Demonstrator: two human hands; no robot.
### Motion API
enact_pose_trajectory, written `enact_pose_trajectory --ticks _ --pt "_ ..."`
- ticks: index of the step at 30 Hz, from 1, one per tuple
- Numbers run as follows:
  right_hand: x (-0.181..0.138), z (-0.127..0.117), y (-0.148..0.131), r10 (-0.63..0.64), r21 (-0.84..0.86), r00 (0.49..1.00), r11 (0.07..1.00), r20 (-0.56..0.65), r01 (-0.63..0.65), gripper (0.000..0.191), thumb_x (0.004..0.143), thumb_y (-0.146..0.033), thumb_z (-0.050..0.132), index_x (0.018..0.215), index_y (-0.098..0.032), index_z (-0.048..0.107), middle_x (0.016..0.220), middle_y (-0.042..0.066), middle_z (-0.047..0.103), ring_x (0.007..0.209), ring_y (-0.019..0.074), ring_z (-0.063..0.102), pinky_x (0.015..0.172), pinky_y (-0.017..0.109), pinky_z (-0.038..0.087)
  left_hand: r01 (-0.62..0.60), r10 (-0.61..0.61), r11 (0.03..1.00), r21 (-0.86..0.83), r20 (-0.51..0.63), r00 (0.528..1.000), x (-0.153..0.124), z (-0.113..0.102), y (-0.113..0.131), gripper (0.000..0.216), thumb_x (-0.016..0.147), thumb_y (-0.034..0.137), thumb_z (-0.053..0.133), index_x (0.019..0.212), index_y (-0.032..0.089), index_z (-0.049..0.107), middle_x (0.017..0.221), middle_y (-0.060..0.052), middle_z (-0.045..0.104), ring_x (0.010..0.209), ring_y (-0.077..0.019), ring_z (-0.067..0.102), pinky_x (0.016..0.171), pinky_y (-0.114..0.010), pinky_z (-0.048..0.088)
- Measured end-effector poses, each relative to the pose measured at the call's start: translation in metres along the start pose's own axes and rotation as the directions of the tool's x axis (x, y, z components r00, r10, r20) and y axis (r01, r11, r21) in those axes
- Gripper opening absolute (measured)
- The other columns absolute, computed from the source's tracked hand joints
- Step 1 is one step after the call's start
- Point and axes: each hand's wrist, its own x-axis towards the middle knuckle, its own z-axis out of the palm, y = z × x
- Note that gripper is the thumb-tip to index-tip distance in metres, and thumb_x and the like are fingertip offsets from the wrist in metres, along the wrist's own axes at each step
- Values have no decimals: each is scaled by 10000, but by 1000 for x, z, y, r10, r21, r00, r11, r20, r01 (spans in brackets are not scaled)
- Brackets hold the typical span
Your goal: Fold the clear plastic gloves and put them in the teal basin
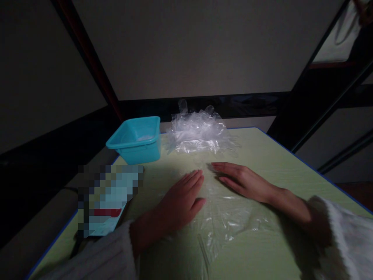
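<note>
A thin clear plastic piece (224,217), creased and shiny, lies spread on the table; I cannot make out its full outline. My left hand (183,194) rests over its left part, palm down, with fingers stretched out and the thumb apart. Over on the right side, my right hand (247,181) is palm down too, its fingers extended towards the middle. Neither hand grips anything. Just beyond the fingertips sits a heap of crumpled clear disposable plastic gloves (201,132), with finger shapes sticking up at its top.
A turquoise plastic basket (140,151) stands at the back left, something pale inside it. In front of it a phone (116,202), blurred out in places, leans with a cable at its side. The pale green table (247,146) has a blue edge and meets a panelled wall.
</note>
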Motion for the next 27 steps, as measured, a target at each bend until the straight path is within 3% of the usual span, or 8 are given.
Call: enact_pose_trajectory --ticks 6,13,16,19,22,27 --pt "-2 9 -13 -41 -19 978 999 203 46 632 902 -460 390 1389 -71 285 1421 181 312 1315 251 282 1068 448 282 26 -32 998 58 103 994 1 -4 -5 560 875 343 437 1365 103 311 1456 -157 262 1349 -267 218 1076 -485 231" --pt "-8 7 1 -26 -4 964 1000 263 28 700 886 -514 385 1421 -104 194 1462 166 195 1351 260 158 1089 503 168 85 -103 989 121 147 984 0 -9 -15 551 896 380 409 1386 161 282 1479 -126 214 1360 -271 174 1064 -497 221" --pt "-8 2 4 -1 112 977 993 212 -23 681 876 -512 411 1409 -123 242 1455 161 250 1337 258 230 1079 492 219 102 -117 987 122 128 985 0 -8 -17 561 898 414 395 1383 153 290 1477 -149 208 1356 -284 185 1057 -503 231" --pt "-5 0 8 127 247 992 961 13 -126 521 899 -456 397 1341 -181 379 1374 128 425 1251 232 405 1031 464 333 110 -120 987 115 84 989 0 -9 -14 552 892 422 404 1355 128 344 1464 -166 240 1350 -290 207 1057 -512 229" --pt "1 1 13 220 265 968 947 -120 -182 395 911 -411 383 1208 -188 519 1268 121 531 1173 226 487 1001 461 369 84 -87 993 84 30 996 1 -11 -7 514 892 388 410 1323 111 388 1453 -160 275 1347 -270 225 1070 -495 222" --pt "8 8 16 194 134 981 972 18 -195 464 921 -431 314 1206 -142 539 1344 156 454 1289 284 335 1051 545 222 4 -4 999 40 -19 1000 2 -13 4 446 894 351 409 1272 117 447 1417 -153 355 1323 -255 288 1074 -485 232"
